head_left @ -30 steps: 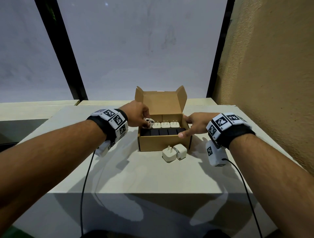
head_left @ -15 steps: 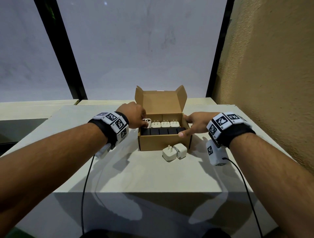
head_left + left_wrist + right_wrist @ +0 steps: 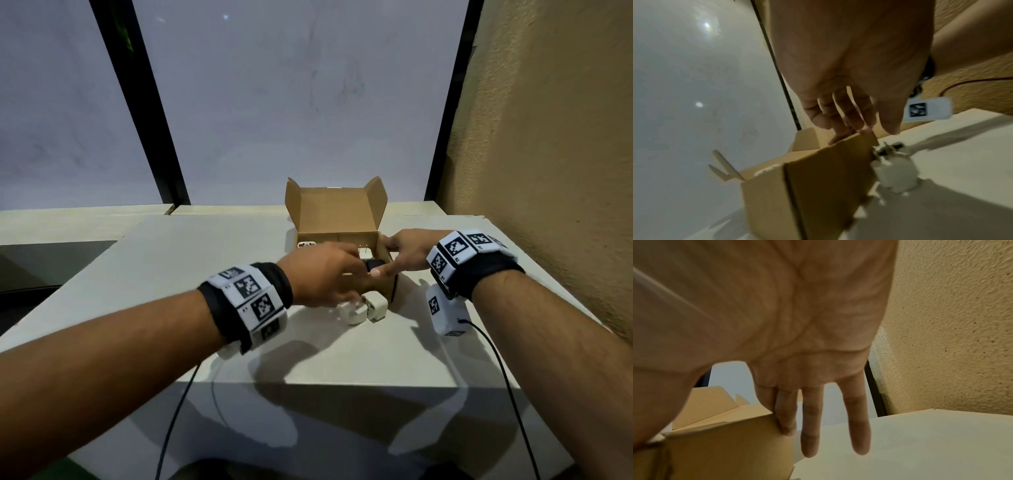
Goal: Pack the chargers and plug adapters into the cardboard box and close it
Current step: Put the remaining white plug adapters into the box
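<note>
The open cardboard box [image 3: 337, 236] stands mid-table with its lid up. Inside it, a white plug adapter [image 3: 306, 244] lies at the back left, a white charger [image 3: 364, 253] shows its prongs, and a black charger [image 3: 375, 263] sits in the front row. Two white chargers [image 3: 354, 313] [image 3: 376, 306] stand on the table against the box front. My left hand [image 3: 342, 287] reaches across the box front above them, fingers [image 3: 849, 123] loose and empty, blurred. My right hand [image 3: 394, 257] rests on the box's right wall, fingers [image 3: 812, 426] straight and thumb on the front corner.
The pale table [image 3: 342, 349] ends in a near edge close to my forearms. A rough tan wall [image 3: 548, 171] runs along the right side. Window panes with dark frames [image 3: 164, 154] stand behind. Wrist-camera cables [image 3: 496, 370] trail over the front.
My left hand has let go of the white plug adapter at the box's back left and swung right and nearer, over the box front. My right hand has stayed on the box.
</note>
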`<control>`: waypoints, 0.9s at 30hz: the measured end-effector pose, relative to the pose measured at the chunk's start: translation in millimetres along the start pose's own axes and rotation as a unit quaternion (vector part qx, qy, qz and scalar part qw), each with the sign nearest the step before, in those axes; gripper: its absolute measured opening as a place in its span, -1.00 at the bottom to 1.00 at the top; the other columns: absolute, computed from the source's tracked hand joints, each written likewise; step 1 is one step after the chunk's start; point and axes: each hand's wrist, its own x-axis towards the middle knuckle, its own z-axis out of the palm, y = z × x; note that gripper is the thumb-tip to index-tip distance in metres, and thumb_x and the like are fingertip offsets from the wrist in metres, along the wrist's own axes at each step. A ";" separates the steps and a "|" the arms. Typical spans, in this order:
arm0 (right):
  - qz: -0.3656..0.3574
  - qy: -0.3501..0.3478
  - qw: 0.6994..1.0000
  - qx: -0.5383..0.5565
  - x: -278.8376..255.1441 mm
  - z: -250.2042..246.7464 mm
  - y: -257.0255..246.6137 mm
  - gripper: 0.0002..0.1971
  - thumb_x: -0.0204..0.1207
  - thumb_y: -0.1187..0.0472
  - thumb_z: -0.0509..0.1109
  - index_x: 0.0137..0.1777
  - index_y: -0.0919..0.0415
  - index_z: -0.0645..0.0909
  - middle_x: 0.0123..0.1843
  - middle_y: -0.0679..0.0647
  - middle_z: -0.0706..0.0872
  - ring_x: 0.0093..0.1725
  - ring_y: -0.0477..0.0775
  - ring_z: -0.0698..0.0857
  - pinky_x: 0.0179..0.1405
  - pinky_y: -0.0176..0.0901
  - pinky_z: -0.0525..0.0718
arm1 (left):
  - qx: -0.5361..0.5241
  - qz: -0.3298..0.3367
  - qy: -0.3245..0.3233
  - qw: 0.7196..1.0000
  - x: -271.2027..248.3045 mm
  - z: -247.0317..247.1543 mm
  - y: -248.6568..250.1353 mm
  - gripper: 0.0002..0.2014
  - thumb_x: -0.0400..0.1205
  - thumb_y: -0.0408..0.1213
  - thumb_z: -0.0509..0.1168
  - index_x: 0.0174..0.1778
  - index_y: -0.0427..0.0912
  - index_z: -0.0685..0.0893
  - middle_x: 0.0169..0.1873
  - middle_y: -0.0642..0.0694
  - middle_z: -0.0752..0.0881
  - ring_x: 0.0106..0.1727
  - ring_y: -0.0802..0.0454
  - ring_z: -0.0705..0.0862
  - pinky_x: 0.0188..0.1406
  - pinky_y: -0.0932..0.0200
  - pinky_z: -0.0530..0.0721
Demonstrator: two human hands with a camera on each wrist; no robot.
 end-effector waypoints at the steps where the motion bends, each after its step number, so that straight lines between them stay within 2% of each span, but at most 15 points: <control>1: 0.000 0.000 1.000 0.000 -0.2 -0.2 0.1 -0.19 0.30 -0.45 0.38 0.45 0.05 0.53 0.35 0.09 0.69 0.28 0.18 0.64 0.37 0.12 0.53 | 0.005 0.011 -0.020 1.000 -1.3 5.8 6.5 -0.65 0.55 -0.06 0.41 0.26 0.03 0.68 0.16 0.03 0.63 0.08 0.06 0.63 -0.01 0.07 0.69; 3: 0.003 0.000 1.000 -0.002 0.5 -0.1 -0.3 -0.16 0.29 -0.47 0.37 0.45 0.07 0.53 0.35 0.09 0.69 0.28 0.17 0.64 0.37 0.12 0.54 | 0.005 0.008 -0.059 0.998 -1.5 17.4 13.0 -0.54 0.52 -0.09 0.46 0.35 0.05 0.61 0.26 0.03 0.58 0.17 0.05 0.61 0.07 0.07 0.70; 5: 0.008 -0.002 1.000 -0.003 0.7 0.0 -1.4 -0.13 0.28 -0.48 0.36 0.46 0.11 0.51 0.35 0.11 0.68 0.28 0.18 0.64 0.35 0.11 0.54 | -0.014 -0.015 -0.073 0.997 -1.0 24.4 17.7 -0.53 0.52 -0.07 0.46 0.36 0.02 0.61 0.30 0.02 0.57 0.18 0.02 0.62 0.10 0.05 0.70; 9: 0.004 -0.002 1.000 -0.003 0.4 -0.2 -1.6 -0.13 0.31 -0.45 0.37 0.50 0.12 0.48 0.38 0.12 0.67 0.31 0.19 0.62 0.37 0.11 0.53 | -0.045 -0.071 -0.055 0.995 1.6 30.2 24.0 -0.60 0.55 -0.04 0.43 0.27 -0.09 0.62 0.19 -0.05 0.64 0.04 0.00 0.65 -0.02 0.11 0.69; 11: 0.003 0.000 1.000 -0.004 0.6 -0.2 -1.4 -0.11 0.29 -0.47 0.37 0.51 0.09 0.48 0.39 0.10 0.66 0.32 0.18 0.62 0.39 0.13 0.52 | -0.066 -0.087 -0.052 0.993 2.7 33.1 25.3 -0.58 0.54 -0.08 0.45 0.27 -0.10 0.57 0.17 -0.07 0.63 0.02 0.00 0.64 -0.02 0.12 0.69; 15: 0.006 0.001 1.000 0.001 1.7 1.5 -1.1 -0.13 0.32 -0.44 0.38 0.52 0.09 0.47 0.41 0.10 0.65 0.35 0.19 0.61 0.40 0.13 0.51 | -0.110 -0.109 -0.054 0.986 1.3 35.6 26.5 -0.41 0.48 -0.20 0.51 0.38 -0.12 0.42 0.25 -0.08 0.58 0.08 0.02 0.58 0.05 0.17 0.63; 18: 0.006 0.004 1.000 -0.001 2.8 2.3 -0.4 -0.17 0.34 -0.42 0.37 0.48 0.14 0.50 0.37 0.13 0.68 0.32 0.20 0.63 0.38 0.13 0.52 | -0.124 -0.094 -0.059 0.986 -3.1 29.5 27.3 -0.33 0.51 -0.19 0.50 0.50 -0.14 0.37 0.28 -0.13 0.61 0.20 -0.08 0.63 0.14 0.06 0.68; 20: 0.004 0.002 1.000 -0.005 4.2 1.9 -0.4 -0.20 0.34 -0.41 0.38 0.44 0.13 0.53 0.35 0.12 0.69 0.30 0.19 0.63 0.37 0.14 0.54 | -0.116 -0.067 -0.044 0.990 -6.6 20.5 26.5 -0.42 0.59 -0.20 0.40 0.52 -0.12 0.39 0.25 -0.16 0.64 0.19 -0.10 0.64 0.15 0.03 0.69; 22: 0.008 -0.002 1.000 -0.007 4.9 1.0 -0.7 -0.21 0.32 -0.40 0.39 0.45 0.07 0.52 0.36 0.09 0.68 0.29 0.16 0.63 0.37 0.13 0.54 | -0.107 -0.040 -0.023 0.993 -9.7 10.2 23.7 -0.53 0.64 -0.20 0.30 0.50 -0.01 0.47 0.23 -0.14 0.62 0.16 -0.03 0.60 0.17 0.09 0.62; 24: 0.006 -0.004 1.000 -0.010 3.9 0.0 -1.7 -0.21 0.33 -0.42 0.38 0.47 0.05 0.51 0.37 0.09 0.67 0.28 0.16 0.63 0.36 0.12 0.54 | -0.106 -0.035 -0.018 0.994 -11.1 1.2 18.3 -0.65 0.64 -0.15 0.29 0.36 0.07 0.63 0.19 -0.11 0.60 0.11 0.08 0.52 0.17 0.13 0.55; 27: 0.006 -0.002 1.000 -0.008 1.3 0.4 -2.7 -0.19 0.35 -0.42 0.37 0.50 0.06 0.47 0.39 0.12 0.65 0.31 0.19 0.61 0.37 0.11 0.52 | -0.116 -0.056 0.011 0.992 -9.7 -6.8 8.4 -0.77 0.56 -0.07 0.40 0.12 0.08 0.76 0.10 -0.08 0.63 0.03 0.10 0.53 0.09 0.13 0.58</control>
